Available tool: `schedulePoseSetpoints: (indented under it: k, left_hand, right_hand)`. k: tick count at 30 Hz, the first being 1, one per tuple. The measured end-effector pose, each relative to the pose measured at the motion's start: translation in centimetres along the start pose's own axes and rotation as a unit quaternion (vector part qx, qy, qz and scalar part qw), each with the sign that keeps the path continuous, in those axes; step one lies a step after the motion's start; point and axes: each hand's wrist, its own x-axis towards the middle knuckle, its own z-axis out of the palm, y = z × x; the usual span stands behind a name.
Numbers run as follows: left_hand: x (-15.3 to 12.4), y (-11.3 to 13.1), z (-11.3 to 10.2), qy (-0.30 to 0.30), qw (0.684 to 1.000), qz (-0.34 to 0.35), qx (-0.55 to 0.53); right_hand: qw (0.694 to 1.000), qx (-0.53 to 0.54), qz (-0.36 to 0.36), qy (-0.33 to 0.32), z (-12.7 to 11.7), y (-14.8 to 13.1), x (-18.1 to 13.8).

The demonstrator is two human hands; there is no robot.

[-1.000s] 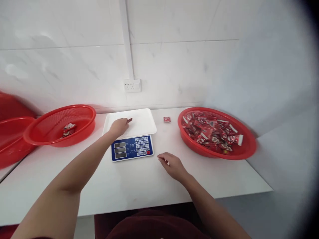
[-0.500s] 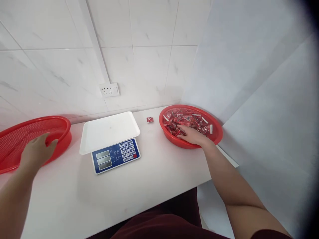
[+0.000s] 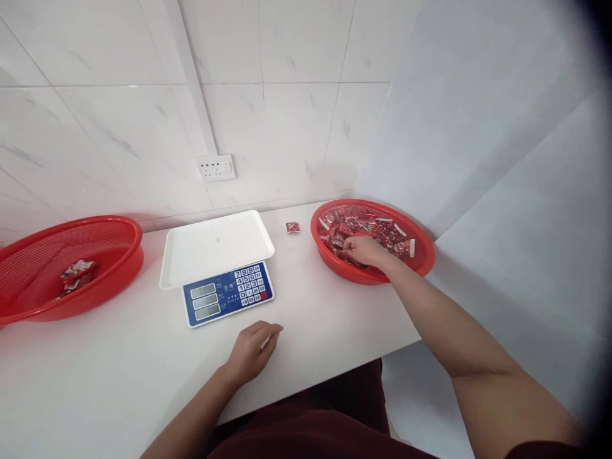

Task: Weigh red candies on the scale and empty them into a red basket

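My right hand [image 3: 366, 250] is inside the right red basket [image 3: 329, 262], its fingers curled down and closed on a small red packet [image 3: 338, 242] in the pile. The fingertips are partly hidden among several shiny red packets [image 3: 368, 224], some with white ends. Low over the white table [image 3: 315, 331], in front of the scale, is my left hand [image 3: 253, 350]. It holds nothing I can see, with a gap between thumb and fingers. A blue and white digital scale [image 3: 228, 294] with a bare white tray [image 3: 217, 248] stands between the two baskets.
At the left, another red mesh basket [image 3: 115, 236] contains a few red packets [image 3: 77, 275]. One red packet [image 3: 292, 227] lies by itself on the table behind, between scale and right basket. A wall socket [image 3: 216, 167] sits above the scale; walls border the back and right.
My left hand has moved from the left basket rightward to the table's front, uncovering the packets there. My right hand has stayed in its basket, its fingers curling in.
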Motion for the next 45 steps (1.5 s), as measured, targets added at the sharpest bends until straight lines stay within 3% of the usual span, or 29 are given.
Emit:
schedulePoseSetpoints:
  k: [2,4,6,8,13,17,20,22,25,28,30,33,35,37,45]
  left_hand:
    - [-0.5,-0.2,1.0,-0.020,0.999,-0.038,-0.027]
    - [-0.7,-0.4,1.4,-0.026,0.995,-0.080,-0.051]
    - [-0.8,-0.6,1.6,-0.031,0.990,-0.118,-0.072]
    - [-0.7,-0.7,1.6,-0.038,0.985,-0.141,-0.088]
    - [-0.4,-0.6,1.4,-0.042,0.978,-0.171,-0.112]
    - [-0.5,-0.5,1.3,-0.035,0.973,-0.186,-0.132]
    - [-0.5,-0.6,1.3,-0.038,0.973,-0.187,-0.132]
    - [-0.6,-0.6,1.3,-0.039,0.972,-0.188,-0.132]
    - [-0.6,-0.6,1.2,-0.041,0.972,-0.189,-0.131]
    - [-0.5,-0.5,1.2,-0.045,0.972,-0.187,-0.134]
    - [-0.4,-0.5,1.1,-0.048,0.972,-0.187,-0.134]
    - [-0.3,-0.5,1.1,-0.049,0.972,-0.189,-0.135]
    - [-0.3,-0.6,1.2,-0.049,0.971,-0.190,-0.137]
    - [-0.3,-0.7,1.2,-0.048,0.971,-0.191,-0.139]
    - [-0.5,-0.8,1.5,-0.044,0.970,-0.193,-0.141]
  right_hand:
    - [0.993,0.089,0.025,0.068,-0.9,-0.3,0.0]
    - [0.956,0.266,0.026,0.122,-1.7,-1.3,-0.1]
    - [0.895,0.432,-0.015,0.113,-2.0,-3.1,0.0]
    - [0.861,0.498,-0.062,0.076,-1.5,-5.7,0.2]
    - [0.913,0.374,-0.130,0.096,1.9,-13.8,1.3]
    - [0.902,0.402,-0.157,0.025,4.5,-19.1,2.1]
    - [0.903,0.389,-0.183,-0.015,5.2,-20.8,2.5]
    - [0.924,0.316,-0.215,0.029,5.2,-20.5,3.0]
    - [0.944,0.172,-0.237,0.150,4.2,-17.6,4.1]
    - [0.958,0.073,-0.169,0.219,2.4,-12.6,4.9]
    - [0.977,0.042,-0.107,0.178,1.0,-9.0,4.7]
    - [0.995,0.047,-0.084,0.011,-0.7,-5.0,3.4]
    - [0.990,0.063,-0.088,-0.085,-1.1,-3.5,2.3]
    - [0.985,0.071,-0.075,-0.137,-0.9,-2.9,1.6]
    - [0.997,-0.001,0.015,-0.072,1.8,-2.0,2.3]
